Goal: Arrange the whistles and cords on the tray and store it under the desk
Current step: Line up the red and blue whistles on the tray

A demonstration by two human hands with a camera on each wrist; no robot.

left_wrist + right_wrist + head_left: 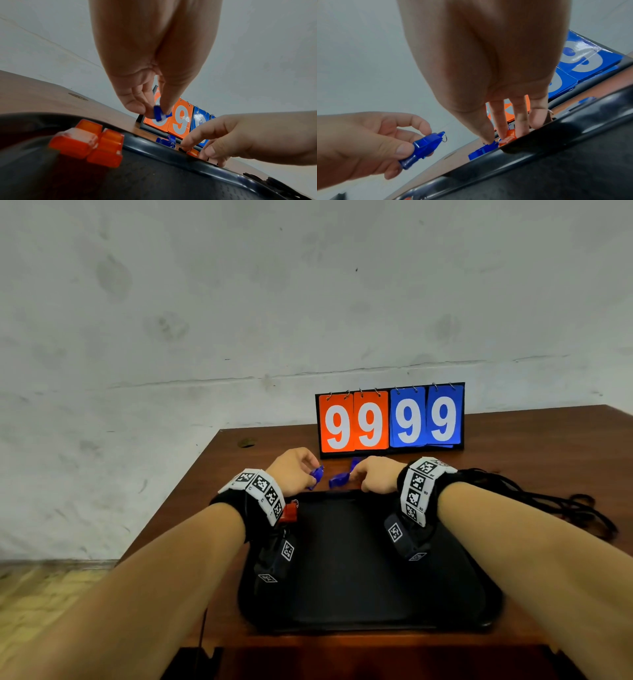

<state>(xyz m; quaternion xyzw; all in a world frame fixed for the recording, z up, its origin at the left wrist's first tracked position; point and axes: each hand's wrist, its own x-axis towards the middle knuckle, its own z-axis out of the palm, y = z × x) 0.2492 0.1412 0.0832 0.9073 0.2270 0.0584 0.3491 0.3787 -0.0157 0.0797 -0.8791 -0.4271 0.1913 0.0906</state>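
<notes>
The left hand pinches a translucent blue whistle (a small metal ring at its tip) between thumb and fingers, held above the desk just past the black tray's far rim. The right hand reaches down with fingers extended onto an orange whistle beside another blue whistle; whether it grips cannot be told. Two orange whistles lie in the tray's far left corner. Black cords are piled to the right.
</notes>
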